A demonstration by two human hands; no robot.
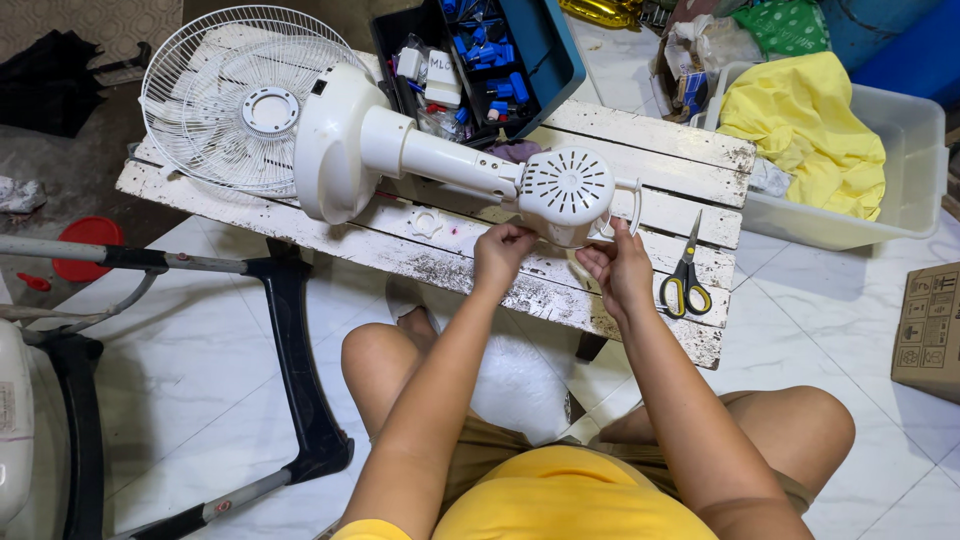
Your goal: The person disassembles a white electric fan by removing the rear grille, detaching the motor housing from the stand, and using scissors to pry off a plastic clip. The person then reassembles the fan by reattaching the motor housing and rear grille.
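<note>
White fan motor housing (567,192) on wooden table (690,160): left hand (502,255), right hand (618,270) pinch-gripping its lower edge.

Fingertips of left hand (503,255) and right hand (617,272) hidden under fan motor housing (568,192); grip unclear. Cardboard box (927,330) cut off by right edge.

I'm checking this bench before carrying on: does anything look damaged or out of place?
The fan lies on its side across the white wooden bench, rear guard on, no blades visible. The bench's paint is flaking and dirty along its front edge. A small white ring lies loose beside the fan. Both the left hand and right hand touch the motor housing.
</note>
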